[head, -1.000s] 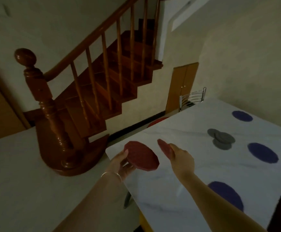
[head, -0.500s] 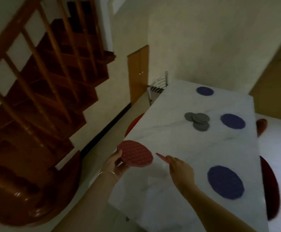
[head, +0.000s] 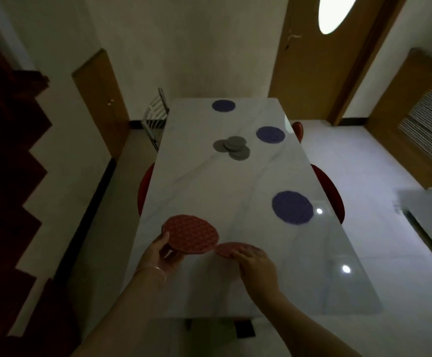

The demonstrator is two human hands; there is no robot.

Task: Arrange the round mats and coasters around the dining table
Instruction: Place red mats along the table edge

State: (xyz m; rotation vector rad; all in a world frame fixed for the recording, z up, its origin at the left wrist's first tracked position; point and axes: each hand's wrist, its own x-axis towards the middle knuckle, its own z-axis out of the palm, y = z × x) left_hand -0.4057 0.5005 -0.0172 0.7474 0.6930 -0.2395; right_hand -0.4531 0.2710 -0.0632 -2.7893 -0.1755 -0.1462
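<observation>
- Dim room light falls on a long white marble-patterned counter [head: 209, 186]; the pile of grey round coasters [head: 231, 147] serves as landmark.
- Three blue round woven mats lie on the counter: one beyond the pile [head: 223, 106], one just right of it [head: 270, 135], one well nearer and to its right [head: 292, 207].
- Left hand [head: 166, 253] grips a red round woven mat [head: 190, 233] by its near edge, lifted above the counter, well nearer than the pile.
- Right hand [head: 254, 261] presses flat fingers on a second red round mat [head: 229, 249] lying on the counter beside it.
- Advice: seat this mat fully, opposite the nearest blue one, before lifting the fingers off it; keep the held mat level and clear of it.
</observation>
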